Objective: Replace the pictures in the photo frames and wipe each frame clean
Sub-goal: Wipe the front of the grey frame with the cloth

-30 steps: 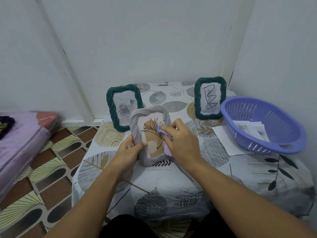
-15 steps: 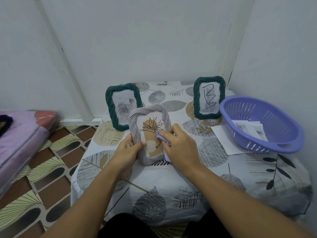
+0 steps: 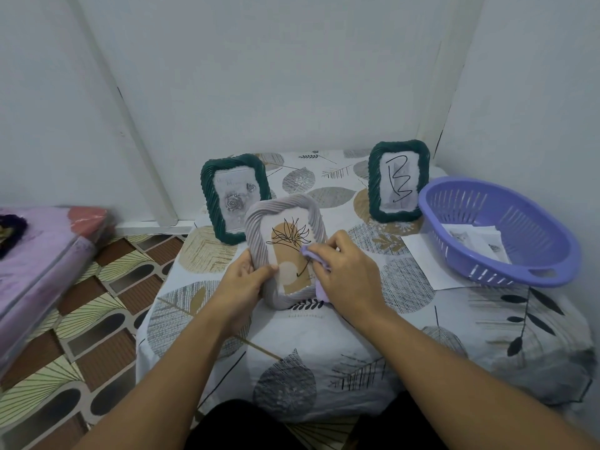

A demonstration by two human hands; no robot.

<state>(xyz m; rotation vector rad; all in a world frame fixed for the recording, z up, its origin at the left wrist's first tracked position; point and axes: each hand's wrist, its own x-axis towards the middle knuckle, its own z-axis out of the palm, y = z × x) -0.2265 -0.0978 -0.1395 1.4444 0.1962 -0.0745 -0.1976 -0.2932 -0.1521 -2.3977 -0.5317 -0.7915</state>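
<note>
A grey rope-edged photo frame [image 3: 259, 232] with a leaf drawing stands tilted on the table [image 3: 308, 339], resting on its lower edge. My left hand [image 3: 243, 280] grips its lower left side. My right hand [image 3: 347, 274] presses a small lilac cloth [image 3: 313, 256] against the glass at the frame's right half. Two dark green frames stand upright behind: one with a rose picture [image 3: 235, 198] at the left, one with a black scribble [image 3: 398, 181] at the right.
A purple plastic basket [image 3: 506, 235] with paper pictures [image 3: 474, 238] inside sits at the right, over a white sheet [image 3: 428, 261]. White walls close the back and right. A pink mattress [image 3: 39, 254] lies on the patterned floor at the left.
My right hand with the cloth has slid down the glass, from near the drawn leaf toward the frame's lower right. The left hand keeps its grip on the frame.
</note>
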